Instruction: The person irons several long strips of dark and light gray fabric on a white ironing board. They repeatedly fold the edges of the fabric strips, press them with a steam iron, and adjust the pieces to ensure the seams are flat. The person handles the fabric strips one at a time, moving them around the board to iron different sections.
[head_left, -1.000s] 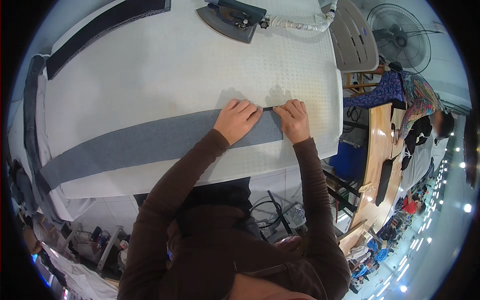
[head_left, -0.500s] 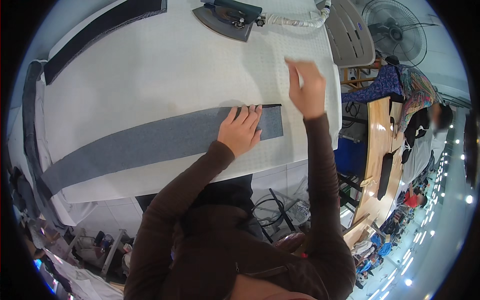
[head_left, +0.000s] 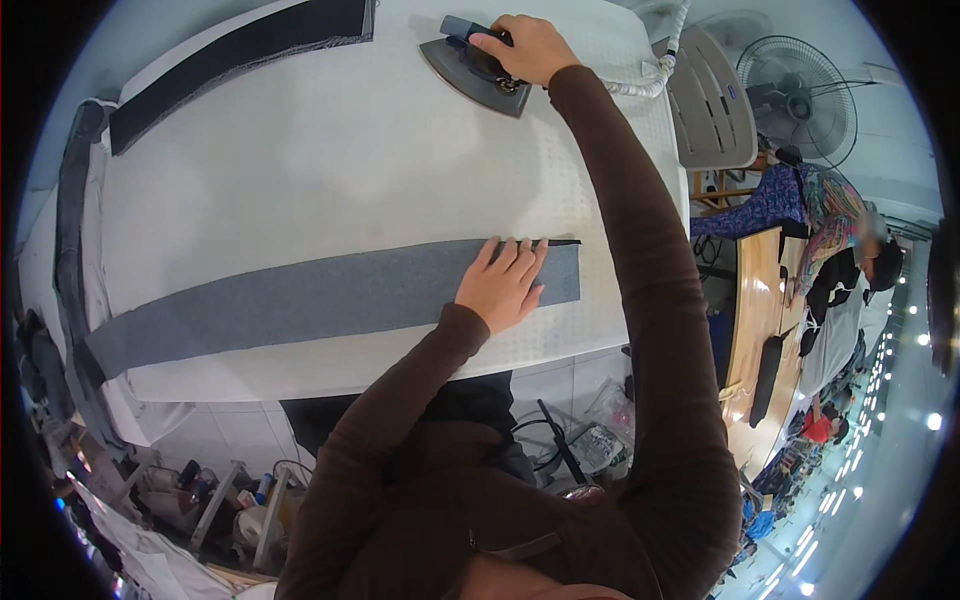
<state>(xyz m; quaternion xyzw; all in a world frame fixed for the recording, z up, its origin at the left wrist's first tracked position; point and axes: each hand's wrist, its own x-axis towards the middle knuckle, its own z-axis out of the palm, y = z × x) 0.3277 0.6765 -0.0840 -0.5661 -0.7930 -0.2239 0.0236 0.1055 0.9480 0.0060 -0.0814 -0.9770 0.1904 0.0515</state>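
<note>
A long, curved strip of grey fabric [head_left: 300,300] lies along the near side of the white padded table [head_left: 330,180]. My left hand [head_left: 502,285] rests flat near its right end, fingers spread over the upper edge, where a narrow dark border shows. At the far side, my right hand [head_left: 535,50] is wrapped round the handle of an iron [head_left: 470,75], whose dark soleplate sits on the table cover. The iron's far side is partly hidden by my fingers.
A dark fabric piece [head_left: 240,65] lies at the far left. A pale wrapped hose [head_left: 655,78] runs from the iron past a grey plastic chair [head_left: 712,100]. Beyond stand a fan [head_left: 797,105] and a wooden table [head_left: 755,330], with a person [head_left: 845,230] beside it.
My right hand has moved from above the table's right side to the far side and taken hold of the iron's handle. My left hand stays on the fabric strip.
</note>
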